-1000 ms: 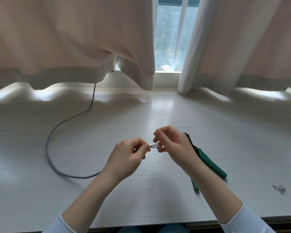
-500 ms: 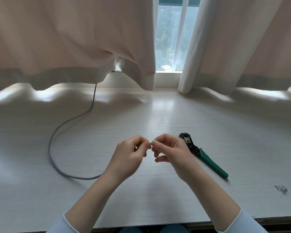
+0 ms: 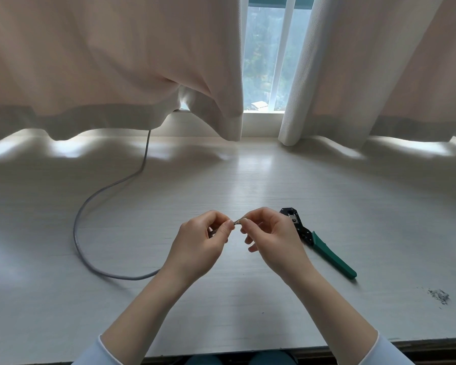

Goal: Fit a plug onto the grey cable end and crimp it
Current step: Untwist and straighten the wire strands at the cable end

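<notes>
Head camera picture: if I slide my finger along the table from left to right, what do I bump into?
Grey cable loop → left hand → thin bare wires pinched between both hands → right hand → green-handled crimping tool → small pile of grey wire scraps.

The grey cable (image 3: 84,248) came down from under the curtain, curved in a wide loop across the desk (image 3: 248,180) and ended in short bare wires (image 3: 238,220) fanned out above it, while the green-handled crimping tool (image 3: 324,249) lay flat to the right, black head pointing away.
</notes>
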